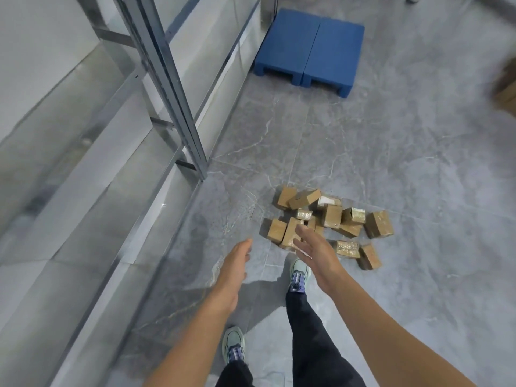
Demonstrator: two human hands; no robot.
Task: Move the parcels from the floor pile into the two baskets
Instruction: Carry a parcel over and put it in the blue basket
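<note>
2 empty hands reach toward the parcel pile [329, 219] on the grey floor [405, 163].
The left hand [237, 263] has relaxed, slightly curled fingers and holds nothing, just beside the pile. The right hand [312, 247] is spread, fingers straight, over the pile's near edge; contact cannot be told. 1 blue pallet [310, 48] lies well apart, beside the metal rack [167, 79].

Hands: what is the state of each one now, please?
Left hand: open, holding nothing.
Right hand: open, fingers straight, holding nothing.
</note>
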